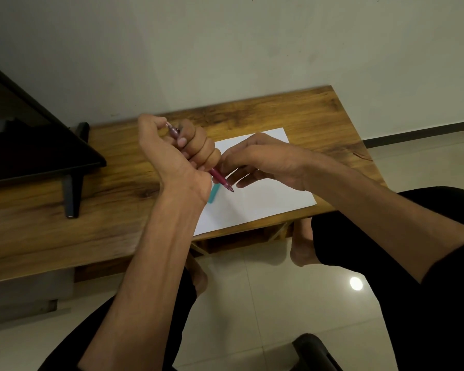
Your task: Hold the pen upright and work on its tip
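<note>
My left hand (177,153) grips a dark red pen (221,181) in a fist above a wooden table (113,188). The pen's top pokes out by my thumb and its tip points down and right. My right hand (263,162) hovers just right of the fist, fingers loosely spread, with fingertips close to the pen's lower barrel. I cannot tell whether they touch it. Under both hands lies a white sheet of paper (255,207). A teal pen-like object (214,193) lies on the sheet, partly hidden by my left wrist.
A black monitor (24,140) on a dark stand (72,195) occupies the table's left part. A pale wall rises behind the table. Below the near edge are my knees in black trousers, bare feet (302,247) and a glossy tiled floor.
</note>
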